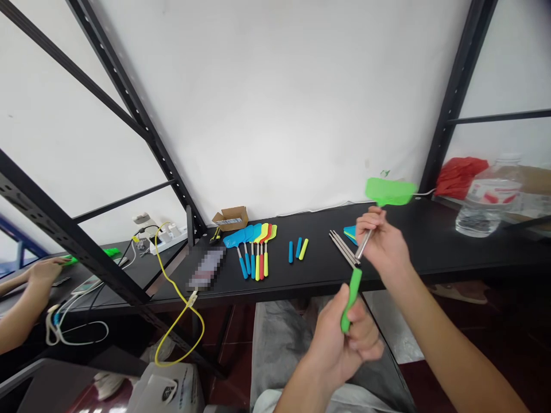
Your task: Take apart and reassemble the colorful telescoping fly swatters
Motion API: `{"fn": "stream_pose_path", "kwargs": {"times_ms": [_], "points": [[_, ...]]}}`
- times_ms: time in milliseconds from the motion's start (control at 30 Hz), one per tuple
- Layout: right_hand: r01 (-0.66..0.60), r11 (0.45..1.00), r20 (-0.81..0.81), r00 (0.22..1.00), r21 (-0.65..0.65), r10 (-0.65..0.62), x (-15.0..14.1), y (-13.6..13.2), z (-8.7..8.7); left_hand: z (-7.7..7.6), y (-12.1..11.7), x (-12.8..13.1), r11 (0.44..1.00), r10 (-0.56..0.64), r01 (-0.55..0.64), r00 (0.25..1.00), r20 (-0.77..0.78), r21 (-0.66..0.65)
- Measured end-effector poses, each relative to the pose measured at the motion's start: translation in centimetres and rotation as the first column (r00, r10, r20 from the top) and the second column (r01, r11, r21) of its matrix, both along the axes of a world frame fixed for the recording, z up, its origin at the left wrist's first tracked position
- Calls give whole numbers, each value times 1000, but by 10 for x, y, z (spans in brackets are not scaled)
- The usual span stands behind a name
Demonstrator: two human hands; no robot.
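Note:
My left hand [344, 335] is closed round a green plastic handle [353, 289], tilted with its top end up. Above it, my right hand [383, 238] grips the metal rod [365, 244] of a fly swatter, whose green flap [391, 192] sticks up past the fingers. The rod's lower end meets the handle's top; I cannot tell how far it goes in. Beside my right hand lie several metal rods [343, 248] and blue swatter flaps [350, 232], partly hidden. Two blue handles [290, 252] and one yellow handle [303, 249] lie left of them.
Several whole fly swatters [253, 246] lie in a row on the black table [310, 281]. A small cardboard box [231, 218], a blurred-out phone [207, 268] and a yellow cable [172, 281] are leftward. A water bottle [486, 201] stands right. Another person's hand [45, 269] shows far left.

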State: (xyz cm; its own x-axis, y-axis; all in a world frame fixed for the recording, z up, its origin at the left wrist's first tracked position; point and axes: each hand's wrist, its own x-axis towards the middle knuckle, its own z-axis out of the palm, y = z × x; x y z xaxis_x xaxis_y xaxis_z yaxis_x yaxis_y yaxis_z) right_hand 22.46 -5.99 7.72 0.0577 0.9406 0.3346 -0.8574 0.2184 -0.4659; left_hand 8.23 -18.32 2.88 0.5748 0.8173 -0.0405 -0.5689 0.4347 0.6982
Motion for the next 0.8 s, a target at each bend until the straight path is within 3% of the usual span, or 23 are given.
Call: {"fn": "stream_pose_path", "kwargs": {"times_ms": [67, 100, 133, 167, 200, 233, 267, 300, 333, 400, 500, 567, 600, 667, 733, 800], "points": [[101, 995, 43, 994, -4, -100, 22, 9, -2, -6, 9, -11, 982, 126, -72, 939, -320, 176], [117, 993, 67, 991, -11, -116, 30, 12, -3, -7, 19, -17, 944, 253, -100, 832, -493, 316], [119, 993, 100, 988, -17, -117, 36, 13, -4, -6, 34, -23, 877, 396, -76, 672, -625, 474], [108, 994, 139, 985, -25, -104, 40, 14, -4, -4, 51, -28, 781, 561, -14, 454, -692, 624], [93, 995, 178, 980, -35, -86, 40, 13, -4, -1, 69, -33, 697, 691, 75, 198, -696, 713], [77, 996, 213, 975, -48, -65, 39, 12, -4, 2, 87, -36, 657, 749, 175, -36, -662, 734], [61, 996, 243, 969, -65, -44, 36, 11, -5, 4, 103, -37, 667, 745, 257, -221, -629, 699], [47, 995, 264, 964, -84, -23, 32, 10, -5, 7, 118, -38, 696, 717, 312, -347, -605, 646], [34, 994, 275, 962, -101, -5, 28, 9, -5, 8, 129, -38, 713, 698, 344, -433, -571, 611], [26, 992, 288, 958, -123, 11, 22, 10, -8, 7, 143, -37, 727, 678, 382, -530, -509, 570], [79, 989, 348, 937, -124, -31, 16, 16, -16, 4, 150, -38, 711, 687, 385, -560, -463, 589], [140, 983, 439, 895, -116, -75, 14, 21, -23, 3, 151, -42, 679, 717, 338, -498, -488, 652], [166, 981, 503, 860, -103, -93, 13, 23, -26, 5, 151, -44, 656, 744, 307, -418, -521, 690], [201, 978, 653, 748, -51, -120, 8, 26, -34, 11, 150, -46, 624, 781, 241, -163, -603, 743], [216, 975, 797, 581, 42, -163, 1, 26, -40, 19, 148, -44, 619, 755, 198, 116, -645, 760], [212, 963, 886, 395, 167, -241, -7, 24, -44, 27, 146, -39, 606, 729, 166, 277, -626, 778]]}}
